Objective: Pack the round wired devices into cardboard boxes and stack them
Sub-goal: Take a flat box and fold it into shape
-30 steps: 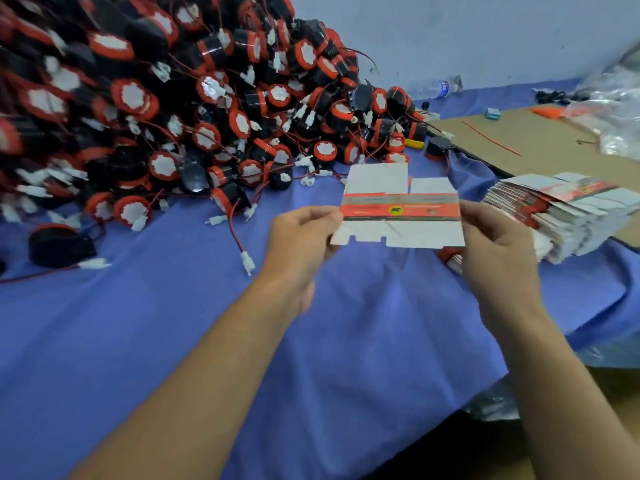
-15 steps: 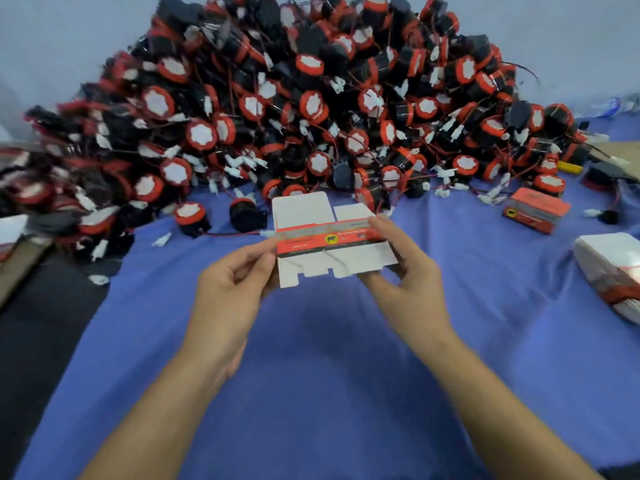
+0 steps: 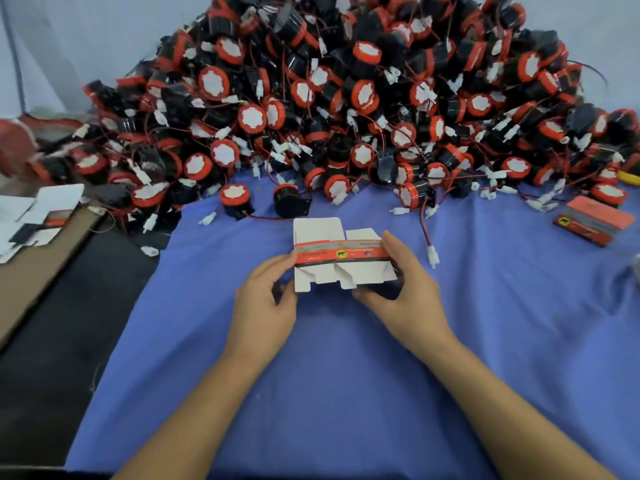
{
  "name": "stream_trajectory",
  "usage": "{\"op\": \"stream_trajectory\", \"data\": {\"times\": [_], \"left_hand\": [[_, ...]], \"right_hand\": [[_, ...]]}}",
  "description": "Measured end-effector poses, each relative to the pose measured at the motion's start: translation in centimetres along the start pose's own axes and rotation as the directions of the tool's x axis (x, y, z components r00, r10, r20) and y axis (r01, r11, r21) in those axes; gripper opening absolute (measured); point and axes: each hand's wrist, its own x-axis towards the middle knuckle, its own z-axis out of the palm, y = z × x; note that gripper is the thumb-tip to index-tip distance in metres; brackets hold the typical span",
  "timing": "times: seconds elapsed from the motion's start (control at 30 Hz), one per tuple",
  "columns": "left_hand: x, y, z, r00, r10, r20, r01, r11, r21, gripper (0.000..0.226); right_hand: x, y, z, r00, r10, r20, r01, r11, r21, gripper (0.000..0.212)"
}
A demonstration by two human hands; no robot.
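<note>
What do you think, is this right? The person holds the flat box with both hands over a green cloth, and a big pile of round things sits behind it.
Not quite. The cloth is blue, not green, as the head view shows. The rest holds: the left hand and right hand both hold the flat box, with the pile of round things behind it.

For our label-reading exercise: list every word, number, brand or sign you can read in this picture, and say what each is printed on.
No text here can be read as words.
Flat box: lines of print on its red band, too blurred to read; a yellow oval with a black animal figure.
Closed box at right: a yellow oval mark, with lettering too small to read.
</note>
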Motion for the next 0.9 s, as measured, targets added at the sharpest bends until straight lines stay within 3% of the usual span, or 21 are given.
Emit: {"op": "stream_trajectory", "data": {"times": [0.13, 0.3, 0.47, 0.6, 0.8, 0.83, 0.9], "left_hand": [[-0.1, 0.0, 0.1, 0.999, 0.011, 0.053, -0.015, 0.997, 0.076, 0.051], [-0.2, 0.5, 0.3, 0.993, 0.022, 0.115, -0.034, 0.994, 0.103, 0.029], [-0.6, 1.2, 0.1, 0.996, -0.05, 0.07, 0.058, 0.992, -0.116, 0.052], [-0.6, 1.8, -0.2, 0.997, -0.036, 0.064, 0.045, 0.988, -0.147, 0.062], [0.0, 4.0, -1.3, 1.0, -0.005, 0.001, 0.005, 0.974, -0.225, 0.029], [0.3, 4.7, -1.7, 1.0, 0.019, -0.015, -0.023, 0.966, -0.259, 0.028], [0.7, 5.9, -2.0, 0.999, 0.05, -0.013, -0.051, 0.933, -0.357, 0.048]], "right_hand": [[-0.1, 0.0, 0.0, 1.0, -0.013, 0.026, 0.014, 1.0, -0.025, 0.087], [-0.6, -0.7, 0.4, 0.985, -0.093, 0.143, 0.096, 0.995, -0.016, 0.086], [-0.9, -1.2, -0.2, 0.975, -0.172, 0.141, 0.161, 0.983, 0.082, 0.096], [-1.4, -1.8, -0.7, 0.957, -0.217, 0.19, 0.21, 0.976, 0.059, 0.104], [-1.1, -5.8, -2.9, 0.972, -0.236, 0.004, 0.232, 0.959, 0.161, 0.057], [-0.9, -6.7, -3.3, 0.974, -0.228, -0.009, 0.226, 0.954, 0.196, 0.056], [-0.7, -8.0, -4.0, 0.984, -0.177, 0.012, 0.166, 0.946, 0.279, 0.058]]}}
